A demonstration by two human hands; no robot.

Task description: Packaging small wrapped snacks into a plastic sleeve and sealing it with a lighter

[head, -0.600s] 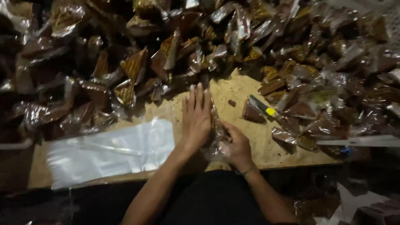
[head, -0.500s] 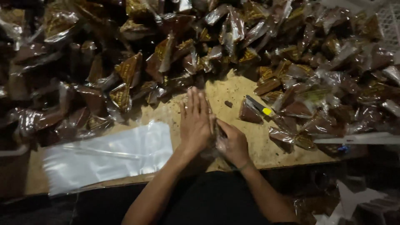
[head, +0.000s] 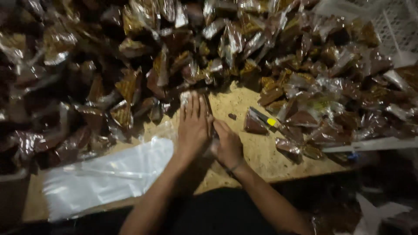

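Heap of clear packets with brown contents (head: pixel 130 65) fills table (head: pixel 257 152) back and sides. Stack of empty clear bags (head: pixel 104 174) lies flat near left, beside left forearm. Left hand (head: pixel 193 126) flat, fingers straight and together, pressing packet (head: pixel 212 130) onto table centre. Right hand (head: pixel 228 146) touching left, fingers curled at packet edge; grip unclear. Yellow-tipped tool (head: pixel 265 119) lies just right of the hands.

Single head-worn view, looking steeply down and forward from close above the wooden board (head: pixel 244 109). Both hands (head: pixel 209 135) sit at frame centre; packets (head: pixel 305 87) fill the field beyond the fingertips (head: pixel 193 102). No second view.
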